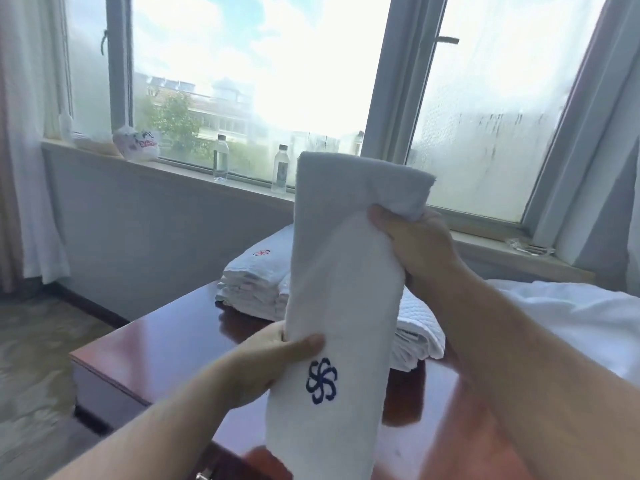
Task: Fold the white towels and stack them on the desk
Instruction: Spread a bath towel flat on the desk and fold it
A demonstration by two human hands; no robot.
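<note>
Left hand point(273, 362) gripping folded towel point(332, 306) low | right hand point(415, 251) pinching it higher | folded stack point(252, 282) sitting on desk point(166, 337)

Two bare forearms, no sleeves in view; left hand point(266, 362) and right hand point(419, 247) without rings or gloves.

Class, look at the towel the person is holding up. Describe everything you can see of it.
The held towel is white terry-looking cloth, folded into a long narrow strip with a blue pinwheel logo stitched near its lower part. It stands roughly upright in the air above the desk, its top end flopping over to the right. The left hand grips its lower left edge; the right hand grips it higher on the right. Its bottom leaves the frame.
</note>
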